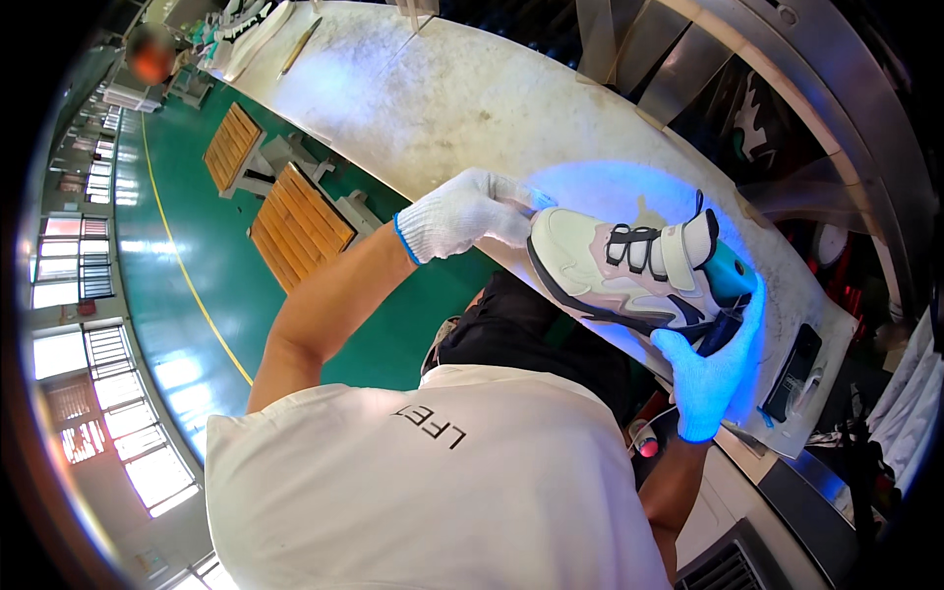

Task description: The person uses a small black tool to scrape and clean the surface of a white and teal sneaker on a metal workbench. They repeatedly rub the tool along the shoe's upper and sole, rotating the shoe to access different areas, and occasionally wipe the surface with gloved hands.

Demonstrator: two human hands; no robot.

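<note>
A white and beige sneaker (615, 261) with black laces and a dark sole is held at the edge of the worktop, its toe to the left. Out of its collar sticks a teal shoe last (726, 272). My left hand (467, 216), in a white knit glove with a blue cuff, is closed at the toe, its fingertips partly hidden. Around the heel end wraps my right hand (718, 369), gloved too and lit blue, with the thumb by the sole and the fingers up beside the last.
The long pale worktop (433, 108) runs from far left to right; a tool with a yellowish handle (300, 46) and shoes (246, 34) lie at its far end. A black phone-like device (792, 372) rests at right. Metal machinery (826, 88) curves behind. Wooden-topped stands (300, 224) are on the green floor.
</note>
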